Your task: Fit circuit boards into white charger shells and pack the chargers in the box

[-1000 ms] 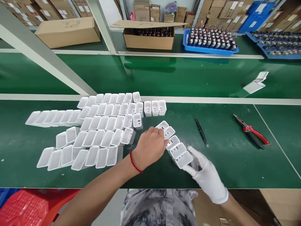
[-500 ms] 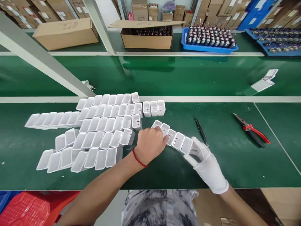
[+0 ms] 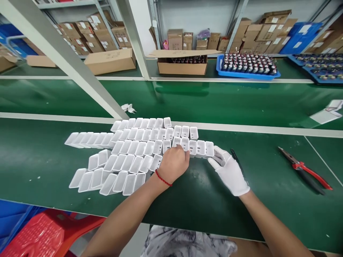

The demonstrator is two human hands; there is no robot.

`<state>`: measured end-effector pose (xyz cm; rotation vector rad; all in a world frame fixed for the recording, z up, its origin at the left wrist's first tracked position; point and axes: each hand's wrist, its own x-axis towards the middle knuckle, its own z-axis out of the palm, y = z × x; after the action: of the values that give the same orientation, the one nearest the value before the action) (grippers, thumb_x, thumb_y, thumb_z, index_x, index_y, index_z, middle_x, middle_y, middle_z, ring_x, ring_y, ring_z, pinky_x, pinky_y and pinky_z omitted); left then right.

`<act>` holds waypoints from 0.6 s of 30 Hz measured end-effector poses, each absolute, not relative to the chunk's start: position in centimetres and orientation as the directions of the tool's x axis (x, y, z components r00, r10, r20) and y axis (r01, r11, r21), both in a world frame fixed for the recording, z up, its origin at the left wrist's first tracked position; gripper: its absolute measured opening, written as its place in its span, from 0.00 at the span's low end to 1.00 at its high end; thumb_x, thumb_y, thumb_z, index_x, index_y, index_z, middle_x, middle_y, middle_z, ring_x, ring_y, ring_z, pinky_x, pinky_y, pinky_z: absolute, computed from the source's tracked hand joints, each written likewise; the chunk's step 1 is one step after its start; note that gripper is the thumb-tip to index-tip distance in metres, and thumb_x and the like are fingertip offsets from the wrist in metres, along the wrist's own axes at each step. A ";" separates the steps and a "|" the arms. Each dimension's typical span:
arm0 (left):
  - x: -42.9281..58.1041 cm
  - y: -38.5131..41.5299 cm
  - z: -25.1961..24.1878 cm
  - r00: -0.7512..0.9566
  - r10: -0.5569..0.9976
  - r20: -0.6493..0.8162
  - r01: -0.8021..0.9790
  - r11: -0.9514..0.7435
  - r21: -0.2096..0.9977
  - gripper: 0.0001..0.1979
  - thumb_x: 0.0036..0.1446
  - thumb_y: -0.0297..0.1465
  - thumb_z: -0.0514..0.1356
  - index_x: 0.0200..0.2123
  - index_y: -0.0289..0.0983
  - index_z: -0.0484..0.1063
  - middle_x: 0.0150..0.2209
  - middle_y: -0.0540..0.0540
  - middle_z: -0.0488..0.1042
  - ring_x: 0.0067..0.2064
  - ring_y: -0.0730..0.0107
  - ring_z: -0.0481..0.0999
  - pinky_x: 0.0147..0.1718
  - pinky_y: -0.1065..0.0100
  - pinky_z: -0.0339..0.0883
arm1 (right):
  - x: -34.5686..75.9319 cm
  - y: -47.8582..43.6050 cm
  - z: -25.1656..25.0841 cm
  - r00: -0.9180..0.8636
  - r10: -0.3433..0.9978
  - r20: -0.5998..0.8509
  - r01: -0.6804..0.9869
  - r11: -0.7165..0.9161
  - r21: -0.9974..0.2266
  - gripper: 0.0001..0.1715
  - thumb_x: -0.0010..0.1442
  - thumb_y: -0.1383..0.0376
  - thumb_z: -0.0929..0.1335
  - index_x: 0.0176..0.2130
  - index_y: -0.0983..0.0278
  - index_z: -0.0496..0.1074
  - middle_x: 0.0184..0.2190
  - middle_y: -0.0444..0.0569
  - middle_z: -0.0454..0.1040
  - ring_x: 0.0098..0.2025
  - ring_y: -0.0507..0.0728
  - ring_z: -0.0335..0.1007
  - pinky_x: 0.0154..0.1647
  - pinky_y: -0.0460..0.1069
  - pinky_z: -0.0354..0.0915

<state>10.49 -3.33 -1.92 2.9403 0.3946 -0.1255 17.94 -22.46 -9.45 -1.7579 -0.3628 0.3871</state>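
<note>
A short row of open-topped white plastic boxes (image 3: 200,147) stands between my two hands, lined up with a longer row. My left hand (image 3: 174,162), bare with a red bracelet at the wrist, is closed at the left part of this short row; its fingertips are partly hidden behind the knuckles. At the row's right end, my right hand (image 3: 229,171) in a white glove cups the last box, thumb in front and fingers behind. More white boxes (image 3: 128,162) stand in several packed rows to the left, some leaning. Small dark slots show in the walls of some.
A black pen-like tool (image 3: 236,159) lies just behind my right hand. Red-and-black pliers (image 3: 304,169) lie farther right. A pale rail (image 3: 241,130) runs behind the boxes. Beyond it stand an open carton (image 3: 182,67) and a blue tray (image 3: 248,75) of small parts. A red plastic stool (image 3: 50,232) is below left.
Both hands have pushed the short row away from me, from a slant into line with the rows behind and left. The camera view has also shifted and tilted up.
</note>
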 end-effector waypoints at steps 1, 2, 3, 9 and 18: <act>10.3 -3.2 -1.8 0.959 0.265 -0.096 0.278 -0.947 0.162 0.16 0.66 0.34 0.50 0.36 0.28 0.71 0.27 0.39 0.74 0.31 0.57 0.77 0.28 0.65 0.68 | 17.9 -22.2 -9.5 0.893 0.446 -0.056 0.044 -0.212 -0.976 0.32 0.58 0.59 0.70 0.60 0.63 0.62 0.58 0.55 0.66 0.56 0.63 0.67 0.61 0.60 0.63; 10.0 -3.2 -1.7 0.958 0.276 -0.084 0.286 -0.944 0.164 0.16 0.66 0.34 0.50 0.36 0.27 0.71 0.26 0.39 0.74 0.30 0.56 0.77 0.27 0.64 0.68 | 17.9 -22.0 -9.7 0.892 0.449 -0.049 0.055 -0.217 -0.975 0.32 0.59 0.59 0.70 0.60 0.63 0.62 0.58 0.55 0.65 0.56 0.64 0.67 0.61 0.60 0.64; 9.7 -3.3 -1.4 0.957 0.281 -0.071 0.289 -0.943 0.167 0.16 0.66 0.34 0.50 0.37 0.27 0.71 0.26 0.39 0.74 0.30 0.55 0.77 0.26 0.63 0.67 | 17.8 -21.8 -9.8 0.890 0.453 -0.044 0.066 -0.225 -0.972 0.32 0.59 0.59 0.70 0.60 0.63 0.61 0.58 0.56 0.65 0.56 0.64 0.67 0.61 0.61 0.64; 7.4 -5.8 -0.3 0.999 0.027 -0.021 0.032 -0.964 0.264 0.15 0.66 0.38 0.50 0.42 0.34 0.71 0.32 0.44 0.75 0.35 0.59 0.76 0.30 0.64 0.69 | 17.7 -23.2 -9.7 0.879 0.476 0.034 0.219 -0.339 -0.915 0.32 0.61 0.56 0.68 0.60 0.65 0.61 0.57 0.58 0.65 0.55 0.64 0.69 0.60 0.63 0.65; 3.9 -9.0 -6.6 0.838 -0.543 -0.056 -0.464 -0.762 0.451 0.14 0.65 0.32 0.51 0.48 0.40 0.73 0.39 0.43 0.79 0.40 0.59 0.80 0.37 0.65 0.76 | 14.4 -41.2 -0.5 0.809 -0.232 0.539 0.335 -0.573 -0.749 0.16 0.64 0.63 0.67 0.51 0.64 0.72 0.35 0.49 0.77 0.32 0.56 0.76 0.40 0.54 0.74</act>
<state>3.85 -8.96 -6.57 2.5910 -0.7474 -0.2543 14.41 -41.22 -0.52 -2.0464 -0.0757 -0.7556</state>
